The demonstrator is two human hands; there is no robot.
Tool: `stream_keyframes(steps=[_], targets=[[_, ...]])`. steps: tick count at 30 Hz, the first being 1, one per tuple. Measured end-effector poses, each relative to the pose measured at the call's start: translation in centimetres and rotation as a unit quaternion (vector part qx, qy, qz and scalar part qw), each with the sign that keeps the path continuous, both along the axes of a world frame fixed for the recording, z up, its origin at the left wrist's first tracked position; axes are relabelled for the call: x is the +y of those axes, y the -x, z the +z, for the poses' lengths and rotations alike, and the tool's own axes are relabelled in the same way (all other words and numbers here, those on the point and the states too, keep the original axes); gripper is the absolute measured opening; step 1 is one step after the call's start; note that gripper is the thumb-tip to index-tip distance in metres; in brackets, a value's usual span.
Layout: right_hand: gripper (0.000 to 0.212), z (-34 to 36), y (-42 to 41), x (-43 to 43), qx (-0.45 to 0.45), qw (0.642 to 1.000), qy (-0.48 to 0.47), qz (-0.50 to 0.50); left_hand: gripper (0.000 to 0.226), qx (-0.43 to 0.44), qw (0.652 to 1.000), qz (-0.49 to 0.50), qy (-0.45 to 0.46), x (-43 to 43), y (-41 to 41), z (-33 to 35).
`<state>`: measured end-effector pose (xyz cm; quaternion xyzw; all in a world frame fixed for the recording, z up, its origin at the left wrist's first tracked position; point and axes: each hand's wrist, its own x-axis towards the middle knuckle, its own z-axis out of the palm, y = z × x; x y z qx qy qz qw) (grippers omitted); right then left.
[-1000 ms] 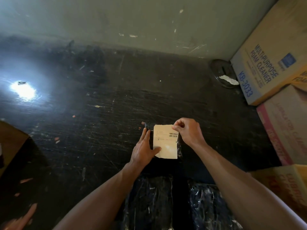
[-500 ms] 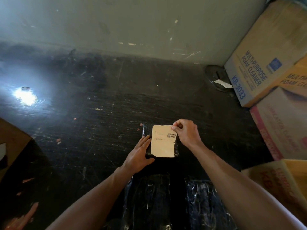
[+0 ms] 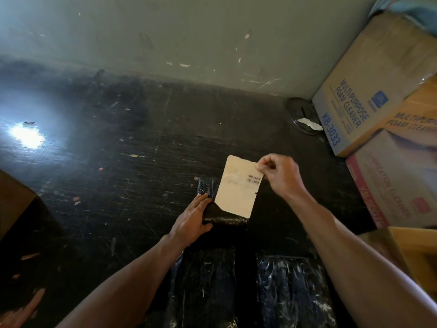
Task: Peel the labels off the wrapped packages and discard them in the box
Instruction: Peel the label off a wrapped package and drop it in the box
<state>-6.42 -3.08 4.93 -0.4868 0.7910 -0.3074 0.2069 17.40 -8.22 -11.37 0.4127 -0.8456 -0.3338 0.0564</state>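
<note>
Right hand pinches the top right corner of the cream label between thumb and fingers, and the sheet stands lifted, tilted up off the black wrapped package with only its lower edge near the wrap. Left hand lies flat and open, fingers spread, pressing on the package's left side and pinning it to the dark, scratched surface. A barcode, blurred, shows on the label's right half. Nearer the camera, two more black shiny wrapped packages lie side by side, one between the forearms, the other under the right forearm. Off to the right, cardboard boxes are stacked against the wall, the upper one printed "MULTIPURPOSE FOAM CLEANER". Just left of them sits a dark round lid with a white scrap on it. At the left edge, a brown box corner pokes into view.
</note>
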Motion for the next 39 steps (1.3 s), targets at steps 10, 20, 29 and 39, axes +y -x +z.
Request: stream_keyframes(steps=[10,20,29,39], targets=[[0.008,2.1,2.3,5.0,0.016,0.999,0.016,-0.047,0.091,0.012,0.998,0.057,-0.009,2.0,0.9,4.2],[0.013,3.5,8.8,15.7,-0.007,0.974,0.099,-0.204,0.076,0.077,0.996,0.036,0.007,8.2,10.1,11.5],[0.007,7.2,17.7,30.6,0.066,0.930,0.140,-0.333,0.076,0.099,0.992,-0.077,0.011,20.0,21.7,15.2],[0.002,4.2,21.5,40.7,0.077,0.927,0.076,-0.360,0.089,0.049,0.983,-0.176,0.029,30.9,29.5,14.7]])
